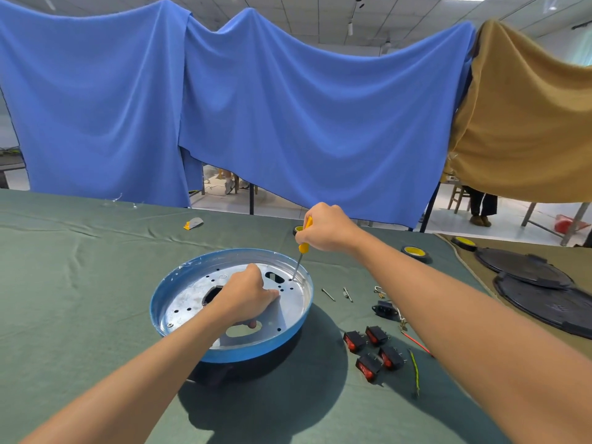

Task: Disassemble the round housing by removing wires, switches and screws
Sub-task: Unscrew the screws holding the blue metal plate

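My right hand (326, 227) is clenched round the yellow screwdriver (303, 246), its tip down at 2 o'clock inside the round housing (256, 355). My left hand (248, 294) grips the housing's centre, a finger hooked through a cutout. Loose switches (373, 350) lie at 4 o'clock.

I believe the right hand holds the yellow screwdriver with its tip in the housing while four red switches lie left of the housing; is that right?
Not quite. In the head view the four switches lie right of the housing, not left. The right hand does hold the screwdriver with its tip in the housing.
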A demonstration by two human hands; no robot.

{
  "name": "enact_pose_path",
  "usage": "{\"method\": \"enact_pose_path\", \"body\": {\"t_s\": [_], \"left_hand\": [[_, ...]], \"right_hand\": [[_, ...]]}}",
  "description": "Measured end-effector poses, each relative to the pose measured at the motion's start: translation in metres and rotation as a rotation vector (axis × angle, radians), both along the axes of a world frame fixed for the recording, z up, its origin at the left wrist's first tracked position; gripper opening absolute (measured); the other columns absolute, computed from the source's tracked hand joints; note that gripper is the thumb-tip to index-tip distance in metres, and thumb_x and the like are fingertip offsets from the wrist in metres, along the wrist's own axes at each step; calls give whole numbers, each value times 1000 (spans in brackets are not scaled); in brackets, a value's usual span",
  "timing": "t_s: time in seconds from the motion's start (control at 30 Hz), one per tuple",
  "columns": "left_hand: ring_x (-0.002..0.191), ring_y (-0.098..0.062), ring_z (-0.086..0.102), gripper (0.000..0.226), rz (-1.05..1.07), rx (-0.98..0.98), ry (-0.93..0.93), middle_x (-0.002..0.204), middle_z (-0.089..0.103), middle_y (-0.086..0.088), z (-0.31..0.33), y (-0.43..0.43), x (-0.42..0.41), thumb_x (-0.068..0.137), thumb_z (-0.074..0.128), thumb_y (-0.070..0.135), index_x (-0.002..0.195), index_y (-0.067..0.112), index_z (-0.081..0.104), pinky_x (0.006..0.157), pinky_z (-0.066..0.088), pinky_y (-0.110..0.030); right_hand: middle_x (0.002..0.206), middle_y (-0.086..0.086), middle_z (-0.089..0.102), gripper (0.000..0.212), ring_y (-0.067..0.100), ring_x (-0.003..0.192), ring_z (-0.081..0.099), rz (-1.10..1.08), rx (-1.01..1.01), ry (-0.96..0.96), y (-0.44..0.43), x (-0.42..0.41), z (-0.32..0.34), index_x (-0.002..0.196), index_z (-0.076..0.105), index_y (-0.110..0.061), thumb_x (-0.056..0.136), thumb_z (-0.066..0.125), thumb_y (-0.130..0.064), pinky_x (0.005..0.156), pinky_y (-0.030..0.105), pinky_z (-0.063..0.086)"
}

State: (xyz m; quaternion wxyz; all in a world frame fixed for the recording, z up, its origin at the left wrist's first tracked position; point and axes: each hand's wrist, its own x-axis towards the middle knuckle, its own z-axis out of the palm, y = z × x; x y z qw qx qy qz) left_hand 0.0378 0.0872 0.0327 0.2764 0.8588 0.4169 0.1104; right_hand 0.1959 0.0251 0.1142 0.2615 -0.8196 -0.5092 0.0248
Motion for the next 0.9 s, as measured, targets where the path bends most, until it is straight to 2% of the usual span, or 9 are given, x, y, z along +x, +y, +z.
{"method": "enact_pose_path", "body": {"t_s": [0.17,0.3,0.43,0.57,0.63,0.73,0.9], "left_hand": [[49,-16,56,28,-9,-2,-11,88,57,-4,3,3,-1,97,56,38,85,21,38,33,36,-16],[56,-18,57,24,-3,2,-37,91,55,-5,8,6,-1,98,55,38,93,19,40,43,46,-24],[59,-15,54,24,3,90,-18,90,56,-3,10,11,-3,98,54,39,95,19,41,45,38,-24],[64,-14,53,26,5,100,-9,91,56,-3,11,14,-2,97,56,39,98,17,43,52,38,-26],[65,-13,53,25,0,97,4,89,55,-2,10,15,-1,97,56,39,97,18,42,49,37,-23],[54,-14,56,22,-4,58,-10,89,54,-4,6,17,-1,98,54,35,96,18,41,39,39,-22],[35,-14,53,22,11,70,11,88,56,-8,-5,20,-3,98,55,31,90,16,40,32,34,-19]], "right_hand": [[51,1,35,34,21,56,31,11,-22,-2,7,0,4,50,37,-15,69,64,-16,46,25,24],[58,4,36,26,22,60,32,46,-136,-90,15,-9,10,58,39,-13,69,62,-16,49,27,23],[62,3,36,25,21,55,31,76,-213,-187,29,-25,21,59,36,-14,69,59,-14,47,25,22],[74,2,42,21,17,55,36,75,-276,-278,44,-37,22,65,39,-15,74,58,-17,48,25,27],[73,2,43,22,17,56,37,78,-305,-276,50,-37,17,65,40,-16,75,59,-17,48,25,28],[70,3,43,20,17,57,37,89,-361,-255,51,-35,12,65,44,-14,75,61,-16,48,26,29],[65,3,44,20,17,50,36,106,-411,-269,43,-31,5,67,46,-11,82,59,-14,43,22,27]]}}
